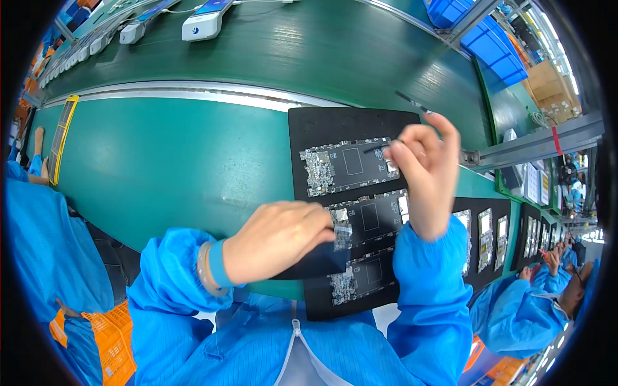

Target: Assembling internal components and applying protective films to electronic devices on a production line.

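Three dark circuit boards lie in a column on a black mat (354,121) in front of me: a far board (347,168), a middle board (370,217) and a near board (367,273). My left hand (280,238) is closed in a pinch on a thin clear film (335,254), which hangs over the left ends of the middle and near boards. Over the right end of the far board, my right hand (425,157) is closed around slim black tweezers (412,101). Their thin dark tip shows left of the fingers, above that board; the hand is slightly blurred.
Beyond the green bench (174,154) runs a dark green conveyor (309,55) carrying white handheld devices (203,26). A yellow-edged strip (63,140) lies far left. More boards (486,238) lie on mats to the right, near a co-worker (521,315). Blue bins (492,48) stand back right.
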The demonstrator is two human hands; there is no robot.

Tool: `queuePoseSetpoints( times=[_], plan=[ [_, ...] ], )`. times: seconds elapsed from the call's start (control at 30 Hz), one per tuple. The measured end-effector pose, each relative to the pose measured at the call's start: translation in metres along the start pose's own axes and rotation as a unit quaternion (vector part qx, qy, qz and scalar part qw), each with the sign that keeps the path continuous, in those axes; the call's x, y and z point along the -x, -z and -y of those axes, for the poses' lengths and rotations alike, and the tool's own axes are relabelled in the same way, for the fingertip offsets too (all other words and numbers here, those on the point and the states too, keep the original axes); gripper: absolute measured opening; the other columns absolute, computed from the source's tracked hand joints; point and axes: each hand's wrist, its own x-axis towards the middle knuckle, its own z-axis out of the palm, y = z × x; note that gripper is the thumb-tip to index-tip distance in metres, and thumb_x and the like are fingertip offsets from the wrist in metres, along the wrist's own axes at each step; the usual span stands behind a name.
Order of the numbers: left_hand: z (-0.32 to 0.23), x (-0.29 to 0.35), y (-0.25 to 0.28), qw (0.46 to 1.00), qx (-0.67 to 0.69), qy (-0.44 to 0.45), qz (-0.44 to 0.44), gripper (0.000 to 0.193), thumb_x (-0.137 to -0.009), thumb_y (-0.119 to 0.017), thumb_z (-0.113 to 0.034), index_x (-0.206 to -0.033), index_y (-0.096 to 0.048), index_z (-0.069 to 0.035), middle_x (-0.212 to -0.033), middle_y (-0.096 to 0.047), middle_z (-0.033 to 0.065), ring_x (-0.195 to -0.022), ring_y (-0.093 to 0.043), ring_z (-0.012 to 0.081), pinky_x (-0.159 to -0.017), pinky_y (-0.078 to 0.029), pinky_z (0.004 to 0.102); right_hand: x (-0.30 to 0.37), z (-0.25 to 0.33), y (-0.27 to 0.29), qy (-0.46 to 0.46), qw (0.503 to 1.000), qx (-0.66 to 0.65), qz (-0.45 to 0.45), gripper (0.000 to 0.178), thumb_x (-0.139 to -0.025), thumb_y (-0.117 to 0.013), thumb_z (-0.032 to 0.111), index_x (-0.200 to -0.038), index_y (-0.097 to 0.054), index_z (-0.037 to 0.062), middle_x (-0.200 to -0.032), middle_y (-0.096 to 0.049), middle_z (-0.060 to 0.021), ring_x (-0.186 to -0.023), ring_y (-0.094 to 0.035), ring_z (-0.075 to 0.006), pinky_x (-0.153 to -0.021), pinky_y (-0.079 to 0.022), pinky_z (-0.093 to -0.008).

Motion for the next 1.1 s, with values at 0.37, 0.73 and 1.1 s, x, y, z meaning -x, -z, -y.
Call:
queuePoseSetpoints(
  times=[0.37,0.73,1.1],
  plan=[
    [0.045,-0.033,-0.028,0.975,-0.166,-0.056,-0.135,0.023,-0.073,-0.072,-0.013,-0.085,-0.056,-0.003,-0.113,-0.059,0.013,-0.11,-0.055,0.0313,-0.088,-0.048,0.0395,-0.024,-0.076,-0.004,-0.072,0.993,0.085,0.04,0.048,-0.084,-0.058,-0.011,-0.124,-0.034,-0.0009,-0.086,-0.05,-0.0052,-0.07,-0.06,-0.0103,-0.059,-0.05,-0.0213],
    [0.049,-0.038,-0.03,0.976,-0.183,-0.045,-0.11,0.028,-0.075,-0.07,-0.017,-0.09,-0.057,0.003,-0.116,-0.059,0.017,-0.112,-0.055,0.0316,-0.095,-0.047,0.0392,-0.024,-0.079,-0.005,-0.048,0.986,0.149,0.053,0.047,-0.084,-0.058,-0.011,-0.123,-0.035,-0.0015,-0.084,-0.05,-0.0041,-0.069,-0.054,-0.0062,-0.059,-0.048,-0.0204],
    [0.049,-0.041,-0.029,0.974,-0.197,-0.052,-0.101,0.025,-0.076,-0.069,-0.017,-0.089,-0.057,0.002,-0.12,-0.059,0.0161,-0.104,-0.056,0.0291,-0.093,-0.048,0.0375,-0.023,-0.08,-0.006,-0.028,0.983,0.175,0.051,0.047,-0.083,-0.059,-0.011,-0.123,-0.036,-0.0016,-0.083,-0.05,-0.0042,-0.068,-0.053,-0.0057,-0.058,-0.046,-0.0203]
  ],
)
